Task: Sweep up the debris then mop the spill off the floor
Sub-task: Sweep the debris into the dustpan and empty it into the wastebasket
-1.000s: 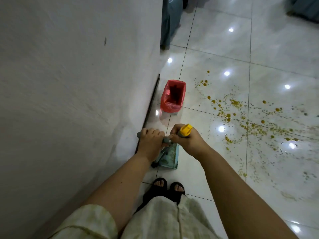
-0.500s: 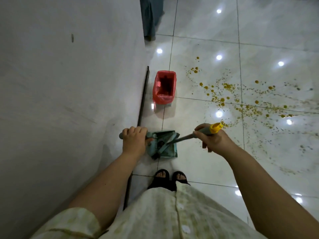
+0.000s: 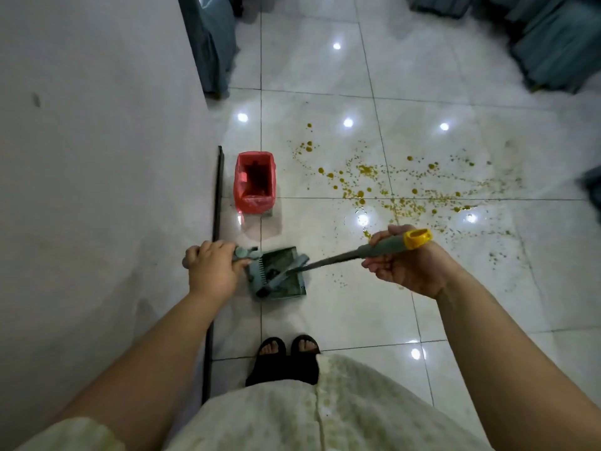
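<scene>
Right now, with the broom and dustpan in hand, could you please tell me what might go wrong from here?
The yellow spill looks wet on the shiny floor, so the sandalled feet could slip on stepping into it. The broom in the right hand may smear the droplets rather than gather them. The broom head lies inside the dustpan that the left hand holds; pulling it out could tip the pan or knock the nearby red-lined bin.

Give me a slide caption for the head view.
Left hand holds the dustpan, right hand grips the broom; yellow spill spreads beyond.
</scene>
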`<state>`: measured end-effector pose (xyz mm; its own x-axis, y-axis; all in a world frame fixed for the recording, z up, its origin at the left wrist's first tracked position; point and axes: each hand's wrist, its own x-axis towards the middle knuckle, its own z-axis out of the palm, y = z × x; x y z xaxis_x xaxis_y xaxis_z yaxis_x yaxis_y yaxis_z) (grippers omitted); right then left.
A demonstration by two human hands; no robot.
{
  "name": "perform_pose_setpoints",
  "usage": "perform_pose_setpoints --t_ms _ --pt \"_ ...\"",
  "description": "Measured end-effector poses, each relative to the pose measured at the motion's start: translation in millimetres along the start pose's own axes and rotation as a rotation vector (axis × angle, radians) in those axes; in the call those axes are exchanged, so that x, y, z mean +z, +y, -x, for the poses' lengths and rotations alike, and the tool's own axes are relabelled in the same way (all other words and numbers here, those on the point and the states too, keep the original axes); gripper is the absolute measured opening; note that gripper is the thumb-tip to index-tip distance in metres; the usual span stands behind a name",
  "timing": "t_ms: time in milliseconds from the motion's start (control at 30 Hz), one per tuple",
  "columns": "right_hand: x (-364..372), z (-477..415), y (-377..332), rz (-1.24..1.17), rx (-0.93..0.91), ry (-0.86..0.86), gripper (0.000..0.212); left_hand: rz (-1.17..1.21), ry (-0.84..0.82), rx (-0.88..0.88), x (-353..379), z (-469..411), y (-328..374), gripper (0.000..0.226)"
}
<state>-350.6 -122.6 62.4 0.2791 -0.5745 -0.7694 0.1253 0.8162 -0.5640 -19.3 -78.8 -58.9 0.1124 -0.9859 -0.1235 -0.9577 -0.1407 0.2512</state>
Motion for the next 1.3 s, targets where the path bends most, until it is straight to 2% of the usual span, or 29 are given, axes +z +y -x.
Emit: perform_pose_setpoints --t_ms 100,167,267,333,433,533,700,933,1033,1200,1300 --pt "-13.0 17.4 12.5 -0.12 -0.063 0.104 0.02 0.033 -0.002 -0.014 -4.5 -7.1 19.5 0.026" --pt "-27.2 31.3 24.0 -0.267 -0.127 0.153 0.015 0.002 -0.027 0.06 -7.8 -11.1 38.8 0.03" --pt "-47.1 45.1 54.8 -0.391 -0.134 0.205 0.032 -0.028 -0.034 0.176 -9.5 -14.1 70.2 0.037" --pt "-54.8 44.6 82.0 -0.328 -0.021 0.271 0.036 -0.029 -0.005 0.188 -9.2 -13.9 89.4 0.038" --pt "-58.5 34.0 118.6 -0.13 0.083 0.445 0.015 -0.012 0.012 0.168 -4.8 -10.7 114.6 0.037" --pt "-62.8 28.2 147.4 -0.028 0.027 0.611 0.021 0.009 -0.015 0.195 6.4 -4.3 138.3 0.038" --pt "-80.1 54.9 191.9 -0.119 -0.02 0.735 0.023 0.054 -0.102 0.332 26.0 16.9 191.7 0.035" --pt "-140.8 143.1 275.2 -0.29 -0.051 0.878 0.031 0.079 -0.248 0.643 53.4 84.5 294.0 0.028" --pt "-178.4 194.0 315.8 -0.366 -0.068 0.938 0.026 0.044 -0.242 0.783 70.9 128.9 345.2 0.026" --pt "-244.8 283.2 398.8 -0.53 -0.1 0.986 0.014 0.065 -0.214 0.826 109.2 213.6 441.7 0.027" --pt "-284.2 333.0 445.6 -0.71 -0.121 0.999 0.005 0.047 -0.211 0.82 128.6 262.0 495.7 0.027"
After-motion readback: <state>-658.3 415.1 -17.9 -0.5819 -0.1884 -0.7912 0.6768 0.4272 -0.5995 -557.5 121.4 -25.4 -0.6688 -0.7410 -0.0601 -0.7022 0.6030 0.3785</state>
